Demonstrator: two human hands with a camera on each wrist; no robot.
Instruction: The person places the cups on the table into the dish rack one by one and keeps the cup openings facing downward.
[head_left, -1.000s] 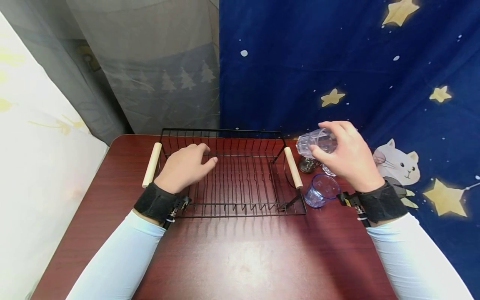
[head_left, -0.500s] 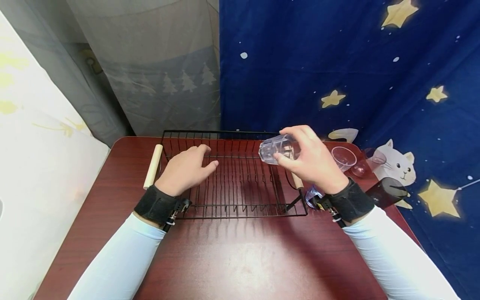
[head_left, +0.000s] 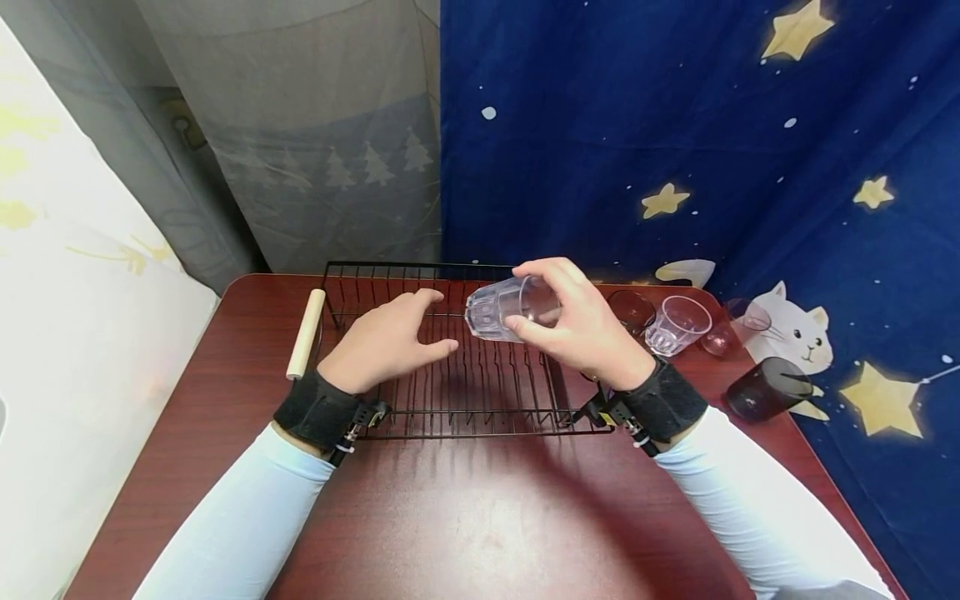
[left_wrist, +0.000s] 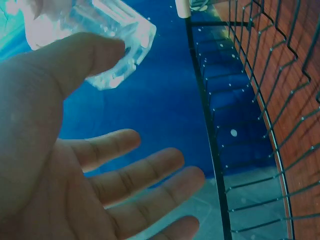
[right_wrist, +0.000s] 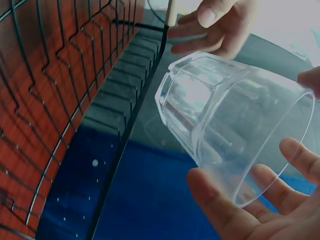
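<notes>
The right fingers [head_left: 551,268] have carried the clear glass [head_left: 501,307] leftward over the rack [head_left: 480,435].

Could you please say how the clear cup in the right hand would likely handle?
The clear cup is probably stiff: no dent shows in the right hand. Its smooth, shiny wall may be slippery. On its side, it might roll unevenly, given the faceted base.

I can't make out the pale handle [left_wrist: 183,8] at the right end of the wire rack [left_wrist: 210,125] in the head view, because the right hand [head_left: 581,329] blocks it, along with part of a dark glass [head_left: 633,310] behind. In the left wrist view, glare and the top edge swallow the rim of the clear glass [left_wrist: 117,22], and the bottom edge crops the left hand [head_left: 386,342]; in the right wrist view, the right hand runs off the right edge.
</notes>
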